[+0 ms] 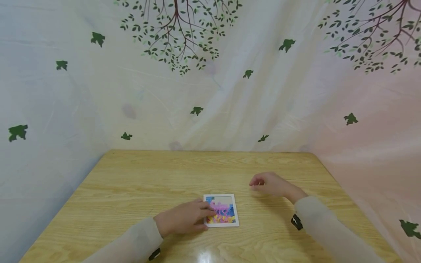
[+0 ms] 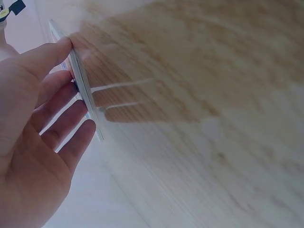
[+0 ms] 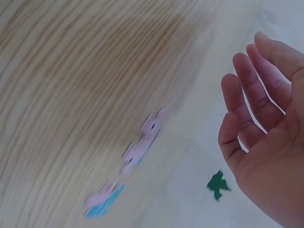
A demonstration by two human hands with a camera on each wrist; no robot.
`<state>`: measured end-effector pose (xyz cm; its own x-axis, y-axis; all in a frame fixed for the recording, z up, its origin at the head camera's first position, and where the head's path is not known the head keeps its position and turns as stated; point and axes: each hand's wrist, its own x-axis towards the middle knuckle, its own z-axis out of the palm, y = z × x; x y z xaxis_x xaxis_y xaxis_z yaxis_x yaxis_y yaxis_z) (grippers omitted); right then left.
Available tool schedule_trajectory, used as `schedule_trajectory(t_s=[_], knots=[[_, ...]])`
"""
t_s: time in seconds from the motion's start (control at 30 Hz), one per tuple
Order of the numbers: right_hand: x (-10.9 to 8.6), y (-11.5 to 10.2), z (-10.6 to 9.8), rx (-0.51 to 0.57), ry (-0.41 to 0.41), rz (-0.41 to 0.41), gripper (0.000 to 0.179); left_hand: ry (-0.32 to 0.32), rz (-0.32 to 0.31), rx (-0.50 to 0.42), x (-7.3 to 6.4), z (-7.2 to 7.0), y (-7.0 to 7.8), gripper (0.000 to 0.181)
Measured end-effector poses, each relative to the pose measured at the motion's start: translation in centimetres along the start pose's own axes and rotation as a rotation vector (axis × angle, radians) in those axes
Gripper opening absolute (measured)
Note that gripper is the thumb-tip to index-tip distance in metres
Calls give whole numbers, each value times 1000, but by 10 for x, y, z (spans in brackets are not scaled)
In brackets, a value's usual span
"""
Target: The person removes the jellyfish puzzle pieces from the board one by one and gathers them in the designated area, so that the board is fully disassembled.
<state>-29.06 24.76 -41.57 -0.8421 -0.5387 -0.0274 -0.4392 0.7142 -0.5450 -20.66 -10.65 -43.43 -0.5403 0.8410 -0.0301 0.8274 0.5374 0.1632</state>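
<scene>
On the table lies a square, white-framed picture puzzle (image 1: 222, 224) in pink, blue and yellow, with a plain pale area at its upper right. My left hand (image 1: 184, 217) rests on its left side, fingers on the picture and thumb at the frame's edge. In the left wrist view the left hand (image 2: 47, 109) has its fingers spread along the frame (image 2: 83, 85), seen edge-on. My right hand (image 1: 270, 183) hovers to the right, loosely bent and holding nothing. Beside the right hand (image 3: 266, 109), the right wrist view shows pink-and-blue knobbed pieces (image 3: 142, 147), hidden in the head view.
The light wooden table (image 1: 158, 171) has rounded far corners. Pale cloth (image 1: 223, 120) printed with branches and green leaves hangs around its back and sides. A black band (image 1: 296, 222) shows at the right wrist and another (image 1: 154, 254) at the left.
</scene>
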Motion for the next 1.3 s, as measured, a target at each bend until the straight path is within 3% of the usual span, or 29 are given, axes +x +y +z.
schedule_trajectory(t_s=[0.3, 0.63, 1.0, 1.3], knots=[[20, -23, 21, 65, -67, -95, 20, 10, 9, 5, -2, -2, 2, 45], [33, -53, 44, 156, -150, -139, 24, 1, -11, -2, -2, 0, -1, 44], [43, -73, 68, 202, -192, -81, 23, -1, -3, -24, -2, -2, 0, 43], [44, -77, 76, 266, -177, 4, 26, 52, 47, -6, -2, 6, -4, 43]])
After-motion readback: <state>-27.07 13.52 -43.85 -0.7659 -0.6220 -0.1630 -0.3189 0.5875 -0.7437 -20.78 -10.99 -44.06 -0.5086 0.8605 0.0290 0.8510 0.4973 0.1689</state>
